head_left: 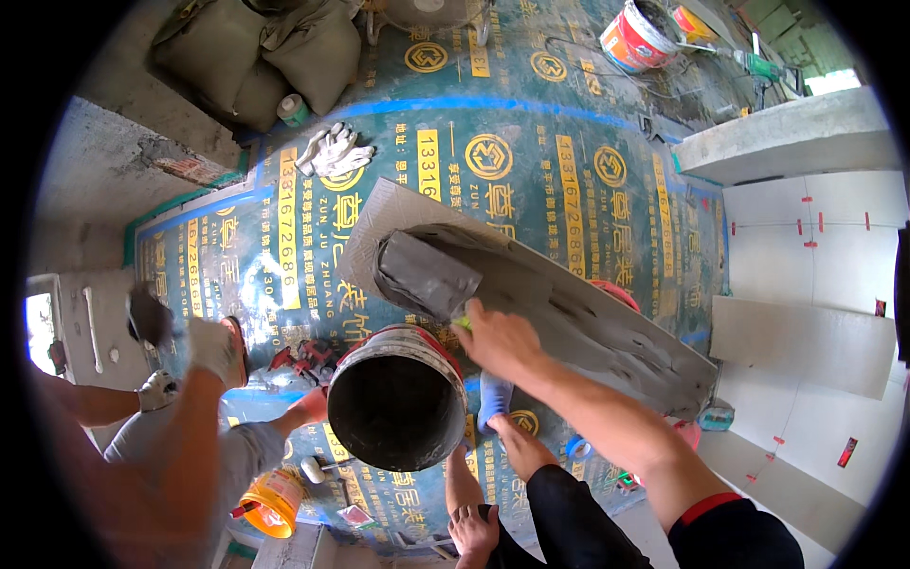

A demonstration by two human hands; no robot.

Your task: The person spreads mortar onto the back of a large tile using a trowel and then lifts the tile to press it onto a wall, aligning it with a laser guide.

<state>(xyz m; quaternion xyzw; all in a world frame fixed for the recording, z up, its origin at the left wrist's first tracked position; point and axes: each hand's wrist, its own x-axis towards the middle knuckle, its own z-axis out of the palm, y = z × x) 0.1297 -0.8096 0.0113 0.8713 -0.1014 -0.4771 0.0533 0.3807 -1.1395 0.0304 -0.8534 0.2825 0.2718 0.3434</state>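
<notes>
A long mortar-coated slab [588, 318] stretches diagonally before me, a bucket [396, 379] standing close on its near left side. The flat trowel [431, 275] lies on the slab's far left end, its green handle wrapped in my right hand [502, 341]; my left hand [471, 531], fingers loosely spread, is well apart, low by my leg.

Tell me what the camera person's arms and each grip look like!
The right grip is a bare, ungloved hand. The right arm wears a short black sleeve with a red edge. The left grip is ungloved too; its sleeve can't be made out.
</notes>
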